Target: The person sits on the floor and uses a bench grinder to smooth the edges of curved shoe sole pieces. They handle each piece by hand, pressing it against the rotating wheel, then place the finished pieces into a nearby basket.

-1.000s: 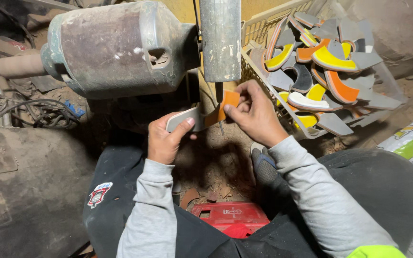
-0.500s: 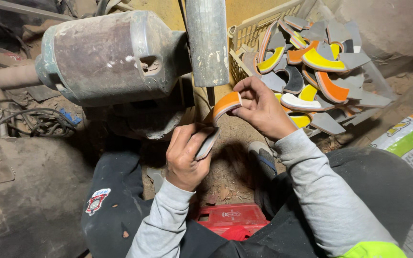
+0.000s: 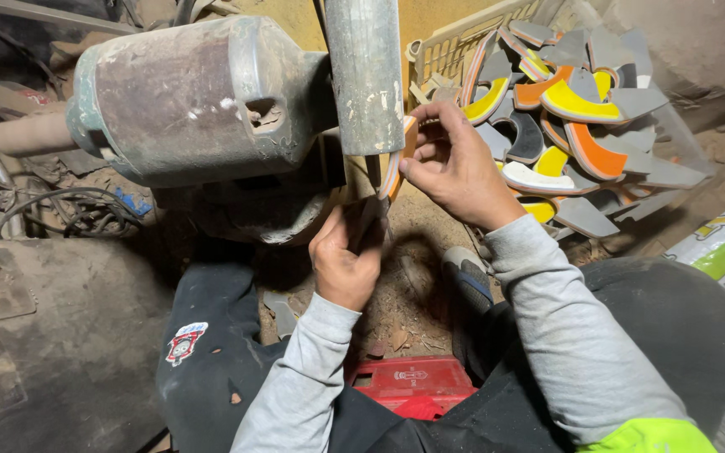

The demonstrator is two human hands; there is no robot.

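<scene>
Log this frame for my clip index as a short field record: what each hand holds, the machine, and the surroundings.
left hand: grips a grey curved piece below the wheel
right hand: holds an orange-edged curved piece against the grinding wheel
machine: dusty motor housing left of the wheel
basket: heaped with curved pieces in grey, yellow, orange
below: red case between the knees

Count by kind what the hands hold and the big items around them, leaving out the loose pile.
Curved pieces in hand: 2, an orange-edged curved piece in the right hand, a grey curved piece in the left hand
Dusty metal grinder motor: 1
Red plastic box: 1
Cream slatted plastic basket: 1
Total: 5
</scene>
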